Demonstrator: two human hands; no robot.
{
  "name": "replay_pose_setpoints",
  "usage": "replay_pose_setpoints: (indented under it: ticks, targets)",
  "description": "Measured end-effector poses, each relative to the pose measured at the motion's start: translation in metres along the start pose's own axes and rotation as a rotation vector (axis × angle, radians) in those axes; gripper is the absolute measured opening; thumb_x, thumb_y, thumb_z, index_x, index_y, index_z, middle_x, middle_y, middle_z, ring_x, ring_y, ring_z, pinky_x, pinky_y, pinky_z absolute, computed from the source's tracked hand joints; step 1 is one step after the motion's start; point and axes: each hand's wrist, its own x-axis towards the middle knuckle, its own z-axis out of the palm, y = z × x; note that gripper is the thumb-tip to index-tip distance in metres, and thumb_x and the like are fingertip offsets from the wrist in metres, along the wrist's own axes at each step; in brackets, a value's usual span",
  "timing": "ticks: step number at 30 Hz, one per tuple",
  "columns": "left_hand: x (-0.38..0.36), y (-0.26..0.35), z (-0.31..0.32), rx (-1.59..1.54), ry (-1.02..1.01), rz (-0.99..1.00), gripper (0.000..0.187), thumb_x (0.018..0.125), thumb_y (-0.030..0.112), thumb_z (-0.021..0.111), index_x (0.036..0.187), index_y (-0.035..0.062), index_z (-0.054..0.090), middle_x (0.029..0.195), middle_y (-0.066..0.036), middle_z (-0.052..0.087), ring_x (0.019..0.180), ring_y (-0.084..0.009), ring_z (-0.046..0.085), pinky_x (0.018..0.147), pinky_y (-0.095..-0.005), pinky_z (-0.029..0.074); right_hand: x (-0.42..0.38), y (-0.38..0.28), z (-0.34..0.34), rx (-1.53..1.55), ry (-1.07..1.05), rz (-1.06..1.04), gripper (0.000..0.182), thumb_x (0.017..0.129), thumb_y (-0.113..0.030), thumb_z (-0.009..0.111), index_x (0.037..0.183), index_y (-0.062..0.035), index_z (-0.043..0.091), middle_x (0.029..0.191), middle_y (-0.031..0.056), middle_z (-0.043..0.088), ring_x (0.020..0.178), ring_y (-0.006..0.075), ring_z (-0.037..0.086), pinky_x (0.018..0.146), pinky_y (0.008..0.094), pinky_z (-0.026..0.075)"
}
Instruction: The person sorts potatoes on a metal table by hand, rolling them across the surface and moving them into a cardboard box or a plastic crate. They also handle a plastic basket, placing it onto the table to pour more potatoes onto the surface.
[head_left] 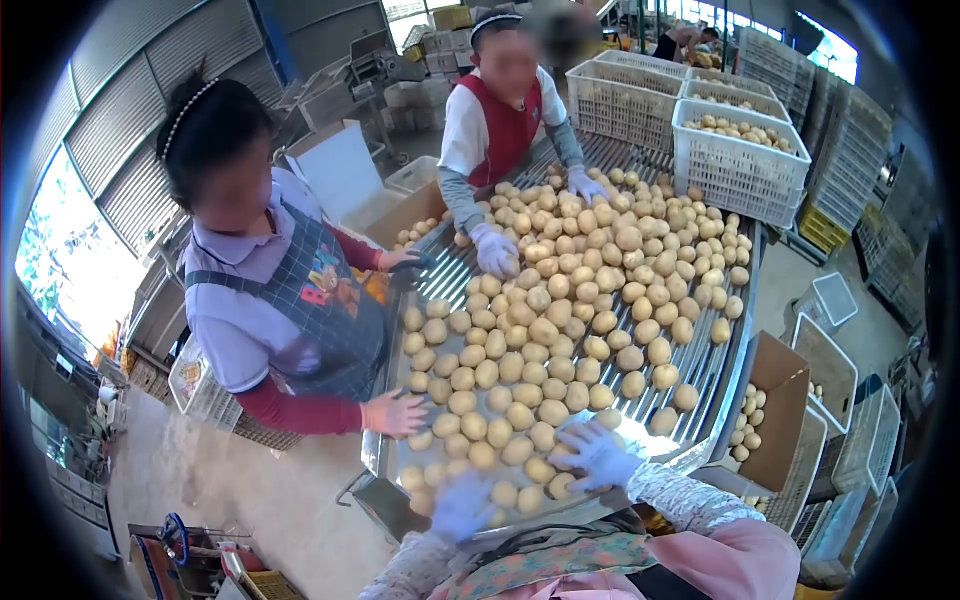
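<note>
Many round, tan potatoes [520, 365] cover a metal roller table [690, 365]. My right hand [597, 455], in a pale lavender glove, lies over the potatoes near the front edge with its fingers spread. At the near left corner, my left hand [465, 505] wears a matching glove and touches the potatoes there. It is somewhat blurred, but its fingers look stretched out. Neither hand visibly grips a potato, though what lies under the palms is hidden.
A co-worker in a checked apron [325, 270] stands at the left side; another in a red apron [500, 125] handles potatoes at the far side. White crates [740, 160] stand at the back right. A cardboard box [775, 385] with potatoes sits right of the table.
</note>
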Motion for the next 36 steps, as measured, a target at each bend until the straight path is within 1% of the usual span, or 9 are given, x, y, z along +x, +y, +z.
replay_pose_setpoints:
  ticks: [4, 8, 10, 13, 17, 25, 31, 33, 36]
  targets:
    - [-0.039, -0.017, -0.021, 0.074, -0.102, -0.193, 0.067, 0.087, 0.047, 0.068, 0.141, 0.0084, 0.058, 0.143, -0.021, 0.054, 0.134, -0.0415, 0.048, 0.11, -0.0624, 0.032, 0.012, -0.017, 0.041, -0.004, 0.021, -0.068, 0.068, 0.08, -0.063, 0.07, 0.14, -0.034, 0.058, 0.151, 0.0164, 0.045, 0.137, 0.0406, 0.044, 0.111, 0.0603, 0.034]
    - [-0.03, -0.035, -0.008, 0.168, 0.206, -0.291, 0.072, 0.086, 0.045, 0.067, 0.145, 0.0054, 0.054, 0.147, -0.023, 0.051, 0.134, -0.0436, 0.046, 0.113, -0.061, 0.031, 0.04, -0.063, 0.056, -0.013, -0.186, 0.032, 0.069, 0.08, -0.062, 0.071, 0.142, -0.0358, 0.057, 0.162, 0.0125, 0.037, 0.147, 0.0408, 0.037, 0.119, 0.0613, 0.025]
    - [0.002, -0.031, 0.025, 0.019, 0.259, -0.315, 0.073, 0.091, 0.05, 0.063, 0.146, 0.0056, 0.05, 0.15, -0.022, 0.048, 0.137, -0.0475, 0.043, 0.113, -0.0634, 0.03, 0.04, -0.051, 0.104, 0.142, 0.014, -0.175, 0.07, 0.08, -0.063, 0.068, 0.143, -0.0362, 0.055, 0.159, 0.013, 0.039, 0.145, 0.039, 0.039, 0.12, 0.0624, 0.02]
    - [0.032, 0.023, 0.032, 0.171, 0.163, -0.449, 0.069, 0.093, 0.046, 0.064, 0.149, 0.0093, 0.05, 0.149, -0.023, 0.05, 0.138, -0.0496, 0.042, 0.115, -0.0611, 0.03, 0.038, -0.04, 0.096, 0.254, -0.021, -0.244, 0.071, 0.079, -0.062, 0.07, 0.143, -0.0346, 0.056, 0.158, 0.0133, 0.04, 0.143, 0.0377, 0.041, 0.119, 0.0629, 0.023]
    - [0.003, 0.012, 0.012, 0.012, 0.122, -0.109, 0.072, 0.092, 0.047, 0.065, 0.15, 0.0081, 0.048, 0.151, -0.023, 0.046, 0.139, -0.0488, 0.04, 0.114, -0.061, 0.031, 0.022, -0.01, 0.049, 0.102, 0.015, -0.191, 0.072, 0.078, -0.059, 0.073, 0.144, -0.0372, 0.055, 0.155, 0.0121, 0.044, 0.14, 0.0409, 0.042, 0.116, 0.0625, 0.028]
    - [-0.021, -0.038, -0.035, 0.153, 0.103, -0.427, 0.059, 0.092, 0.039, 0.065, 0.14, 0.007, 0.056, 0.147, -0.024, 0.049, 0.136, -0.0459, 0.044, 0.115, -0.0617, 0.028, 0.077, -0.076, 0.067, 0.162, -0.074, -0.103, 0.076, 0.074, -0.056, 0.077, 0.144, -0.038, 0.055, 0.152, 0.011, 0.047, 0.141, 0.0472, 0.04, 0.116, 0.0628, 0.031]
    - [0.067, -0.013, 0.021, 0.115, 0.13, -0.425, 0.062, 0.093, 0.042, 0.063, 0.147, 0.0124, 0.052, 0.153, -0.028, 0.042, 0.141, -0.0475, 0.039, 0.119, -0.0613, 0.024, 0.106, -0.107, 0.112, 0.102, -0.221, -0.306, 0.058, 0.083, -0.046, 0.072, 0.137, -0.0265, 0.063, 0.149, 0.0099, 0.051, 0.136, 0.0397, 0.045, 0.114, 0.0543, 0.035]
    - [0.066, 0.007, 0.029, 0.197, 0.127, -0.413, 0.064, 0.094, 0.042, 0.062, 0.15, 0.0149, 0.05, 0.153, -0.029, 0.041, 0.142, -0.048, 0.038, 0.12, -0.0606, 0.022, 0.087, -0.079, 0.115, 0.675, -0.246, -0.511, 0.041, 0.091, -0.037, 0.064, 0.127, -0.0192, 0.069, 0.137, 0.0079, 0.062, 0.128, 0.0307, 0.054, 0.112, 0.0483, 0.039]
    - [0.034, -0.001, 0.005, -0.066, -0.133, -0.134, 0.065, 0.095, 0.048, 0.06, 0.15, 0.0149, 0.051, 0.159, -0.026, 0.035, 0.146, -0.0463, 0.035, 0.121, -0.0613, 0.019, 0.06, -0.021, 0.058, 0.77, -0.094, -0.253, 0.024, 0.092, -0.032, 0.063, 0.107, -0.0166, 0.074, 0.116, 0.0036, 0.072, 0.11, 0.0241, 0.065, 0.104, 0.0431, 0.045]
